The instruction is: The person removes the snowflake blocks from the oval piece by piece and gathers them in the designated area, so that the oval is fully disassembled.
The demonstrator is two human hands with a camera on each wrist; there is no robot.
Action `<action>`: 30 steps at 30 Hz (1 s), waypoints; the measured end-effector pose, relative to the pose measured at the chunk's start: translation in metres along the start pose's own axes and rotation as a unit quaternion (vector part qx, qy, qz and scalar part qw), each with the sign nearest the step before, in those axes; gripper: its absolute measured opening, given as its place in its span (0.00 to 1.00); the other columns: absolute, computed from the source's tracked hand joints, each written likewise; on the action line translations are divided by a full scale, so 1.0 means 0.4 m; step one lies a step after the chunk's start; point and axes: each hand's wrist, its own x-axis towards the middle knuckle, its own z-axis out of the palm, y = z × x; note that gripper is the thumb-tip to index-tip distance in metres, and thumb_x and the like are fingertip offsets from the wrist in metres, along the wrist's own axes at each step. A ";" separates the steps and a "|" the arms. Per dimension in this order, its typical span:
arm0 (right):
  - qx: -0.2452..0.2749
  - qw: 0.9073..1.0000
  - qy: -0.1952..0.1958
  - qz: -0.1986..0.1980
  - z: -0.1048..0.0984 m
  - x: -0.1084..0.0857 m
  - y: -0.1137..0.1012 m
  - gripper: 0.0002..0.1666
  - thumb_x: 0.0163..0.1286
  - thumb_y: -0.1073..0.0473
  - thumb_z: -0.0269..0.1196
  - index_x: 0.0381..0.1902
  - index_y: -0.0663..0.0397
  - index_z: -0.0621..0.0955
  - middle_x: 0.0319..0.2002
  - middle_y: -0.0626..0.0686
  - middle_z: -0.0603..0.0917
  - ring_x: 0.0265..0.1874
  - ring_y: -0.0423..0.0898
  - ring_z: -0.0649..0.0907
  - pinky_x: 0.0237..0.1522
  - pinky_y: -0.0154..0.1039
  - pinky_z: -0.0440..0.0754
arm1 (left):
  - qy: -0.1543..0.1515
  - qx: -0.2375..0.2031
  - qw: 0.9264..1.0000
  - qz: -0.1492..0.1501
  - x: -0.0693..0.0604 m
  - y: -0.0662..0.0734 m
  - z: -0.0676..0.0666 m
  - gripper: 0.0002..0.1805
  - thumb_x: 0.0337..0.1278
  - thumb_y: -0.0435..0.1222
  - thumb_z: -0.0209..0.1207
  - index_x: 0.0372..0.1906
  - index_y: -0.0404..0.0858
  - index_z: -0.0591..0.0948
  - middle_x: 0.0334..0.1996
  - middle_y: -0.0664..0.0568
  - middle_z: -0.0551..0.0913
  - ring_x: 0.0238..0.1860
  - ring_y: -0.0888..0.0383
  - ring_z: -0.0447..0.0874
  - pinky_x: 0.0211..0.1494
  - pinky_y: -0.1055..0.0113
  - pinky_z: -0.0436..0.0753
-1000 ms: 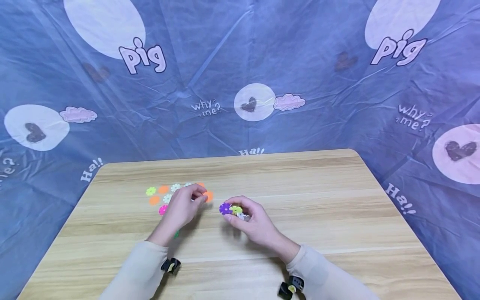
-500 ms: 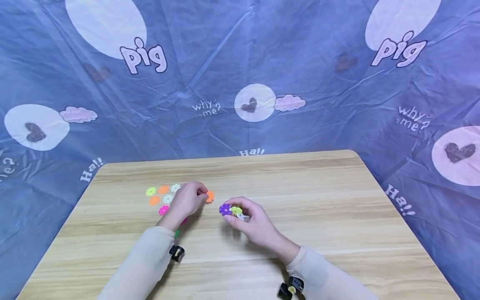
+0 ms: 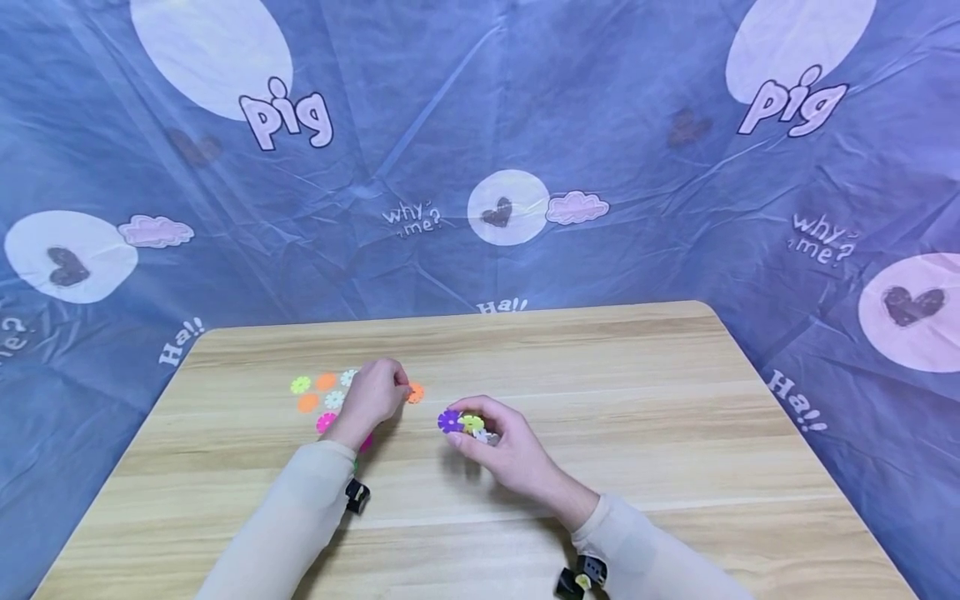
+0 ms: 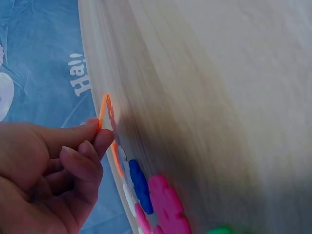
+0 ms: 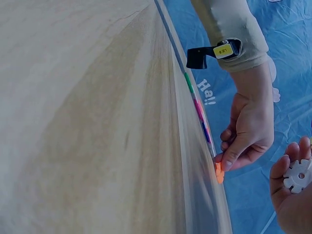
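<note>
My left hand (image 3: 375, 393) reaches over the far left part of the table and pinches an orange notched disc (image 3: 416, 392) between thumb and fingertip. In the left wrist view this orange disc (image 4: 102, 111) appears edge-on, tilted against more orange close to the tabletop. Right of it, my right hand (image 3: 508, 442) holds a cluster of flower-shaped discs above the wood: a purple disc (image 3: 450, 421), a yellow-green disc (image 3: 472, 423) and a white disc (image 3: 482, 436). The right wrist view shows the white disc (image 5: 296, 176) by my fingers; how the cluster is joined is partly hidden.
Several loose discs lie left of and under my left hand, among them a yellow-green disc (image 3: 301, 384), an orange disc (image 3: 308, 403), a pink disc (image 3: 326, 422) and a blue disc (image 4: 140, 186). A blue printed cloth (image 3: 420, 275) hangs behind the wooden table (image 3: 637, 375).
My left hand has moved slightly away from me, and the orange disc at its fingertips has turned and shifted a little left. The right hand stays nearly still with its cluster.
</note>
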 end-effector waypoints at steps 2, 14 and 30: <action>0.000 1.000 0.000 -0.002 -0.001 -0.001 0.001 0.19 0.75 0.58 0.69 0.62 0.53 0.84 0.54 0.55 0.90 0.48 0.39 0.85 0.52 0.36 0.83 | 0.001 0.002 1.000 0.002 0.003 -0.002 0.001 0.09 0.64 0.31 0.71 0.28 0.38 0.86 0.32 0.48 0.89 0.35 0.50 0.85 0.49 0.50 0.87; -0.003 1.000 0.004 -0.003 -0.006 -0.005 -0.002 0.20 0.75 0.59 0.69 0.63 0.53 0.84 0.55 0.55 0.90 0.48 0.39 0.85 0.51 0.35 0.83 | -0.007 -0.016 1.000 -0.010 0.000 -0.007 -0.013 0.10 0.67 0.33 0.70 0.28 0.40 0.86 0.29 0.50 0.87 0.29 0.55 0.80 0.37 0.60 0.81; -0.009 1.000 -0.005 0.010 -0.002 0.006 -0.003 0.18 0.76 0.57 0.69 0.60 0.50 0.84 0.54 0.50 0.90 0.53 0.41 0.85 0.58 0.38 0.80 | 0.025 -0.134 0.990 0.034 -0.102 -0.015 -0.054 0.05 0.74 0.37 0.66 0.42 0.40 0.90 0.35 0.52 0.89 0.36 0.59 0.83 0.39 0.67 0.81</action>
